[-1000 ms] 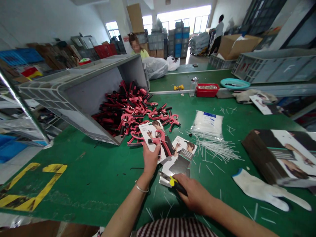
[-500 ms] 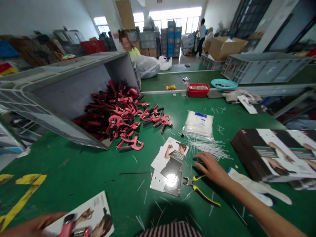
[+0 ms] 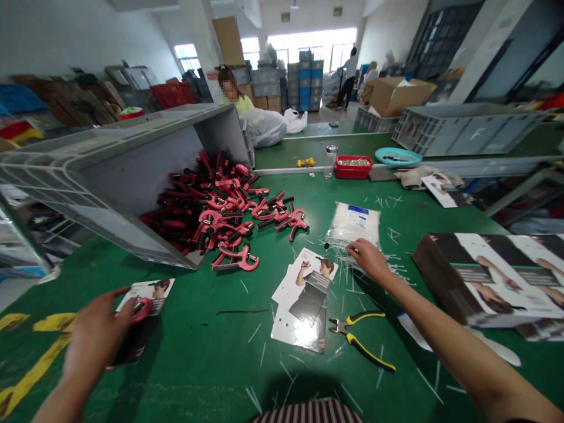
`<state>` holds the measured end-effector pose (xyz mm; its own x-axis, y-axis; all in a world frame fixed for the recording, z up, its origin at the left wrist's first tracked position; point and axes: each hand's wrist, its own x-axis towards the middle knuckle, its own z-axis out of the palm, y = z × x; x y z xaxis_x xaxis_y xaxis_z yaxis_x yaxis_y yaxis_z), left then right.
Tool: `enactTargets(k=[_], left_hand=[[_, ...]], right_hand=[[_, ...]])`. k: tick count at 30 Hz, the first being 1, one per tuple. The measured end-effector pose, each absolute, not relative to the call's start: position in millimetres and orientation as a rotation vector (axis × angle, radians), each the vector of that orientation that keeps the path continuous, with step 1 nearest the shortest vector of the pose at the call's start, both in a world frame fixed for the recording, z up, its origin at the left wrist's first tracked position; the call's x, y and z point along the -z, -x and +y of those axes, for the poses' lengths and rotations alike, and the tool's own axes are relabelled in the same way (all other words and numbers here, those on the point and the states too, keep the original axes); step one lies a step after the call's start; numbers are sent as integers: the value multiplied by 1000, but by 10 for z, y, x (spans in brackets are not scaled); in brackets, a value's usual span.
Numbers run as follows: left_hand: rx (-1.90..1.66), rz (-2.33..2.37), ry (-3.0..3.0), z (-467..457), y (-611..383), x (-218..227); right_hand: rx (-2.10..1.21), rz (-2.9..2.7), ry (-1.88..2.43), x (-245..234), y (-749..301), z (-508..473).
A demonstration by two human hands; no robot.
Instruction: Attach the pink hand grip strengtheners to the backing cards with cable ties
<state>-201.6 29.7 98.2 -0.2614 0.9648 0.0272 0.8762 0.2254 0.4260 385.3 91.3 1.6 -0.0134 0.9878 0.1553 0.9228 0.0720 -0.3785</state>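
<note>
My left hand [image 3: 94,335] rests at the lower left on a printed card [image 3: 147,302] with a pink hand gripper fixed to it; the fingers lie spread over the card on the green table [image 3: 198,358]. My right hand [image 3: 368,258] reaches to the loose white cable ties [image 3: 374,267] below a bag of ties [image 3: 356,223], fingers pinched down among them. A small stack of printed cards [image 3: 304,294] lies between my hands. Yellow-handled cutters [image 3: 359,338] lie on the table near my right forearm.
A tipped grey crate [image 3: 132,164] spills a heap of pink and black hand grippers [image 3: 224,205]. A box of printed cards [image 3: 489,276] sits at right, a white glove under my arm. A red tray [image 3: 353,166], a jar, grey crates and two people are farther back.
My left hand moved the carded gripper away to the left and laid it on the table. My right hand let go of the cutters and reached up to the cable ties.
</note>
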Motion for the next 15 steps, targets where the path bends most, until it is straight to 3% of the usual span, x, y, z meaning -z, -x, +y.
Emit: enactTargets(k=[7,15], left_hand=[[-773,1369,-2123,714,116,-217],[-1015,1095,-1936,501,-977,-265]], right_hand=[[-219,-1780,1820,-426,-3958,1002],[-978,-1715,1449,-602,-3366,627]])
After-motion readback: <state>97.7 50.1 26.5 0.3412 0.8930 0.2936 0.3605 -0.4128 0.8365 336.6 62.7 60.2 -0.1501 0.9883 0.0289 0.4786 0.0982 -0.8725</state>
